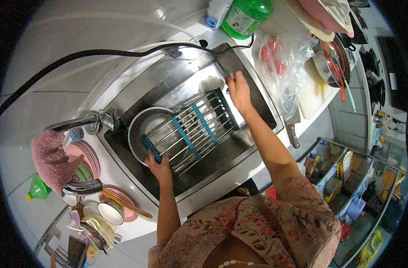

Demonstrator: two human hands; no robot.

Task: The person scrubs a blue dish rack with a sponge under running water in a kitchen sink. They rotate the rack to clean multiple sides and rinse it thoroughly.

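My left hand (159, 166) grips the teal end piece of a metal-bar drying rack (190, 134), which tilts over the stainless steel sink (204, 177). Under the rack's left part, a round pot or basin (133, 134) with a pale rim sits in the sink. At the sink's upper right is my right hand (238, 88), its fingers closed around a small dark, blurred item with a bit of orange; what it is I cannot tell. The rack's black far end (226, 110) lies just below that hand, apart from it.
A chrome faucet (103, 121) draped with a pink cloth (48, 157) stands left. Pink plates (90, 157), bowls (111, 212) and chopsticks (127, 203) are beside it. Right of the sink lie a cleaver (293, 132), plastic bags (284, 73) and a white cutting board (316, 92). A black hose (100, 52) crosses behind.
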